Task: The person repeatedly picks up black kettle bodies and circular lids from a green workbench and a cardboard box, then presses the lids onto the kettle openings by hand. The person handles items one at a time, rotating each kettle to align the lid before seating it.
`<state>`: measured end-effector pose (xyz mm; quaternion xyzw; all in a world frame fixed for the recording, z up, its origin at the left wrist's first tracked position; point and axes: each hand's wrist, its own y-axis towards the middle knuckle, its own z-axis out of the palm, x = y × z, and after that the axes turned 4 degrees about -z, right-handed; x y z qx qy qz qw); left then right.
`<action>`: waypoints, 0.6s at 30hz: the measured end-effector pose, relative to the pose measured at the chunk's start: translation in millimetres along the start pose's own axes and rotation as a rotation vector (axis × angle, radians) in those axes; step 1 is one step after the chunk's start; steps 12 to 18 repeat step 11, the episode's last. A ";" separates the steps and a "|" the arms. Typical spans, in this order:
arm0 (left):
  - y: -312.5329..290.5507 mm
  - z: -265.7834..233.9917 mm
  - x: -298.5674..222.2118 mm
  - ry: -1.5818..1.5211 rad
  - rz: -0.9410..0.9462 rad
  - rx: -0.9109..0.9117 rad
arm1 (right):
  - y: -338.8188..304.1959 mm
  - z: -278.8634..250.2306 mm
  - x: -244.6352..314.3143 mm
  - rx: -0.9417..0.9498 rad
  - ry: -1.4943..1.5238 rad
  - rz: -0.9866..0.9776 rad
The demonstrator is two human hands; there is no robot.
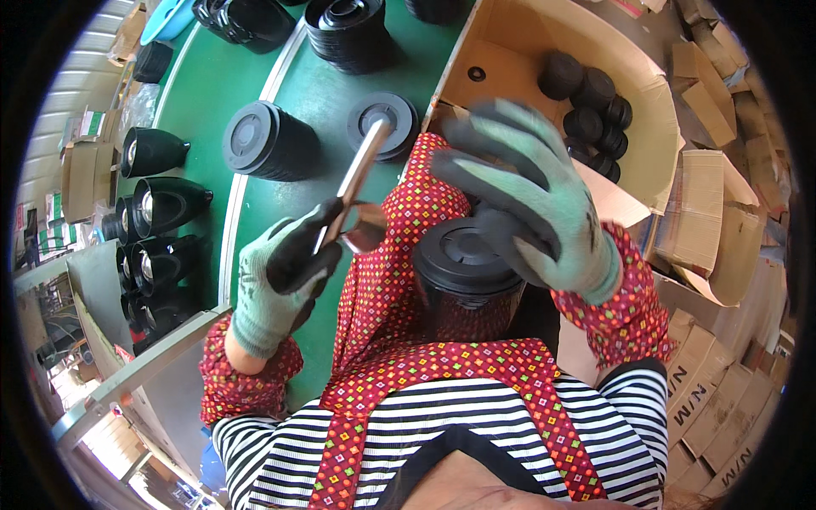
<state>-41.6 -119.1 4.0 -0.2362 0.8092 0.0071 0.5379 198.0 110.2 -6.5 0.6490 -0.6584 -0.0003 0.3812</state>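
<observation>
My left hand, in a pale green and black glove, grips a long, narrow silver bar that slants up to the right. Beside those fingers shows a shiny copper-coloured piece, its kind unclear. My right hand, gloved alike and blurred by motion, is raised with its fingers spread and nothing visible in them. Just under it, against my red patterned apron, stands a glossy black tub with a ribbed black lid. The right glove's lower fingers overlap the lid's edge; whether they touch it I cannot tell.
Stacks of black lids and a shorter lid stack stand on the green table. Glossy black cone-shaped shells line its left side. A large open carton with black round parts is at the right; flattened cartons lie below.
</observation>
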 end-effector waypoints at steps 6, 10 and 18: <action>38.8 22.9 -92.0 0.059 0.166 0.252 | 27.6 33.4 -66.7 -0.054 0.303 -0.037; 82.3 20.1 -81.1 0.185 0.652 0.412 | -15.3 62.8 -92.2 -0.135 0.550 0.131; 83.9 21.7 -81.1 0.183 0.647 0.419 | -24.1 71.7 -87.5 -0.193 0.598 0.175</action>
